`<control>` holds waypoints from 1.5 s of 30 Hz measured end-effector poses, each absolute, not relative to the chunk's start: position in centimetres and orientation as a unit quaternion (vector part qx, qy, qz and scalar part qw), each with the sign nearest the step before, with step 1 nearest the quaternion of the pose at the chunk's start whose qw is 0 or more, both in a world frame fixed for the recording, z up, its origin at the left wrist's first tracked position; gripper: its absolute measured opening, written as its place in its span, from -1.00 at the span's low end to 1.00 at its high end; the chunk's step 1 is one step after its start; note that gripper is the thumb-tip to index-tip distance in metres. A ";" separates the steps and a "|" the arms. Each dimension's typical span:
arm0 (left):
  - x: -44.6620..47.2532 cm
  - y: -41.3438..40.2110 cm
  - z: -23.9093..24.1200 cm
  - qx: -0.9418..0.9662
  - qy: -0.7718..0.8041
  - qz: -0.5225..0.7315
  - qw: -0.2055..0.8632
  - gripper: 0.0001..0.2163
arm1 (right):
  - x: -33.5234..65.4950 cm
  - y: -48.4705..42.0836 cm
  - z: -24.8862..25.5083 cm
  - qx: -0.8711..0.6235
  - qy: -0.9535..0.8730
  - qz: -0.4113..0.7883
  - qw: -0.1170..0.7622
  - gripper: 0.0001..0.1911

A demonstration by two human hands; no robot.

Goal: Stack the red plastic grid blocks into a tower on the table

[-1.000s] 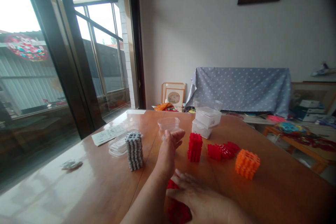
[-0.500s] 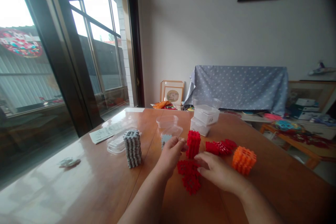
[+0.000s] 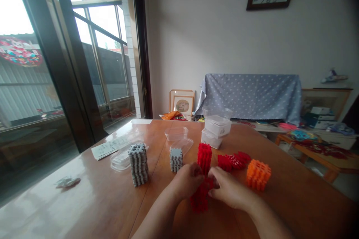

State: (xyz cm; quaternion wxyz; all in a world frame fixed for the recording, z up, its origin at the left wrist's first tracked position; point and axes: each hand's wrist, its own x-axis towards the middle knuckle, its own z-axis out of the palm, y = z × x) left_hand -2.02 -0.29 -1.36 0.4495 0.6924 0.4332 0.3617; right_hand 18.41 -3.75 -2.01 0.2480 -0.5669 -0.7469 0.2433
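Red interlocking plastic pieces (image 3: 199, 199) lie in a loose pile on the table in front of me. My left hand (image 3: 188, 180) is at the pile's left side, fingers curled in against a red piece. From the right, my right hand (image 3: 226, 186) reaches to the same pieces, thumb and fingers bent round their edge; the fingertips are partly hidden. Just behind both hands stands an upright red stack (image 3: 204, 155) of the same toothed squares. More red pieces (image 3: 234, 160) lean over in a row to its right.
An orange stack (image 3: 258, 174) stands at the right. Left of my hands are a tall grey stack (image 3: 138, 166) and a shorter grey stack (image 3: 176, 160). Clear plastic boxes (image 3: 214, 134), a tub (image 3: 176, 133), lids (image 3: 120, 160), paper (image 3: 108, 148) and a small clear packet (image 3: 67, 182) also lie on the table (image 3: 95, 209).
My left hand has come down and right from beside the red stack to the loose red pieces, uncovering the short grey stack. My right hand has stayed near the pieces. The view has tilted up slightly.
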 end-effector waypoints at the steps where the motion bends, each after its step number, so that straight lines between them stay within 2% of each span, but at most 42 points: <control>1: -2.0 -0.4 -1.3 0.696 0.428 0.358 0.451 -0.89 | 18.3 -3.7 -1.9 -0.564 -0.744 0.249 0.259 -0.78; 5: -1.5 -0.8 -1.0 0.710 0.393 0.320 0.489 -0.84 | 17.9 -3.6 -1.1 -0.527 -0.731 0.296 0.317 -0.84; 8: -1.2 -1.0 -0.6 0.671 0.388 0.324 0.543 -0.89 | 17.8 -3.3 -0.5 -0.501 -0.704 0.330 0.381 -0.84; 11: -1.0 -1.0 0.0 0.582 0.390 0.372 0.609 -0.89 | 17.8 -3.1 -0.1 -0.499 -0.657 0.315 0.470 -0.77; 14: -1.0 -1.1 0.6 0.500 0.386 0.418 0.653 -0.84 | 17.8 -3.2 0.3 -0.503 -0.634 0.285 0.513 -0.66; 21: -1.1 -1.0 0.9 0.396 0.348 0.469 0.709 -0.73 | 17.3 -3.2 -0.1 -0.499 -0.667 0.237 0.501 -0.52; 28: -1.1 -1.1 1.0 0.365 0.330 0.464 0.736 -0.74 | 17.3 -3.2 -0.3 -0.495 -0.684 0.223 0.488 -0.41; 37: -1.2 -0.5 0.5 0.358 0.319 0.455 0.751 -0.66 | 17.7 -2.7 -0.2 -0.498 -0.683 0.179 0.504 -0.47; 42: -1.3 0.1 0.2 0.346 0.338 0.489 0.726 -0.64 | 19.1 -0.8 0.1 -0.529 -0.609 0.197 0.557 -0.39; 45: -1.4 0.3 0.2 0.335 0.352 0.508 0.711 -0.67 | 19.7 0.6 0.3 -0.544 -0.596 0.214 0.550 -0.38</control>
